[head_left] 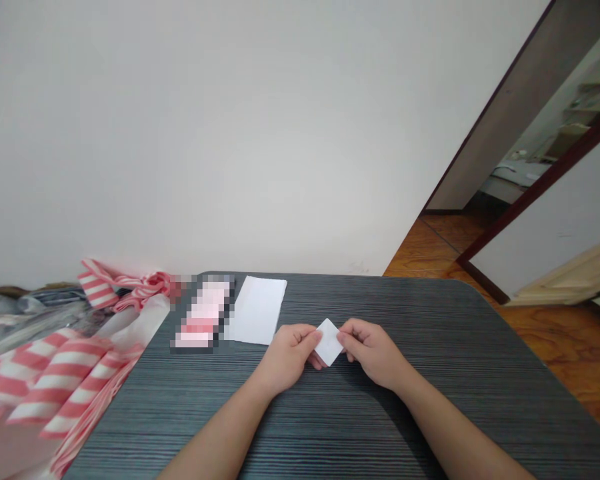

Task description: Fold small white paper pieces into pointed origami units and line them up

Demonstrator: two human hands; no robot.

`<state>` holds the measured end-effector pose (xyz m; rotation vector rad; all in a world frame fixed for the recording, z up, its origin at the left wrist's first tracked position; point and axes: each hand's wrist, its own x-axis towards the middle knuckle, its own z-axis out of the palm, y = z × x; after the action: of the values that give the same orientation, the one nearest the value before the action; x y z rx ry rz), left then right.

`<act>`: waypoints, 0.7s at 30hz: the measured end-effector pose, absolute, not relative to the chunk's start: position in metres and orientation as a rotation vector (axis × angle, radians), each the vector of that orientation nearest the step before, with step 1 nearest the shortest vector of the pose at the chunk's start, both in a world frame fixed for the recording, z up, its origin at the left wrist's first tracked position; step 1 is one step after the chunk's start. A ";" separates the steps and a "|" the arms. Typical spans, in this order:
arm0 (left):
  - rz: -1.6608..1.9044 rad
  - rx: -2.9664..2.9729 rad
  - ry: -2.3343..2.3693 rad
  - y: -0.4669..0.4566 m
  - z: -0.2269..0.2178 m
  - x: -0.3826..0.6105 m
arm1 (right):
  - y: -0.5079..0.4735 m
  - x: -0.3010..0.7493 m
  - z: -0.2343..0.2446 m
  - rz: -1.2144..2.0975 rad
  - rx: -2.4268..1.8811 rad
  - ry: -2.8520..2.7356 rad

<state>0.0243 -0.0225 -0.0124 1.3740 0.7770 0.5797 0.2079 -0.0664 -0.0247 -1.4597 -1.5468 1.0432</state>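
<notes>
A small white square of folded paper [329, 341] is held just above the dark striped table [430, 373], turned like a diamond. My left hand [287, 357] pinches its left corner with curled fingers. My right hand [373, 350] pinches its right corner the same way. Both forearms reach in from the bottom edge. Behind my left hand a white sheet of paper [257, 309] lies flat on the table.
A blurred pink and white object [203, 313] lies left of the sheet. Red-and-white striped plastic bags [60, 373] pile up at the table's left side. A white wall stands behind; wooden floor [565, 333] and a doorway lie to the right.
</notes>
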 end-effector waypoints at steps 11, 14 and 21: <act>0.539 1.356 0.754 -0.023 -0.013 0.024 | -0.067 0.208 -0.026 1.077 -1.434 -1.506; 0.522 1.367 0.765 -0.024 -0.015 0.024 | -0.067 0.207 -0.027 1.077 -1.426 -1.509; 0.524 1.397 0.790 -0.024 -0.015 0.024 | -0.067 0.207 -0.027 1.066 -1.423 -1.538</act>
<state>0.0236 -0.0245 -0.0148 1.3972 0.7899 0.5243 0.2071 -0.0669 -0.0266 -1.4230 -1.5382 1.0658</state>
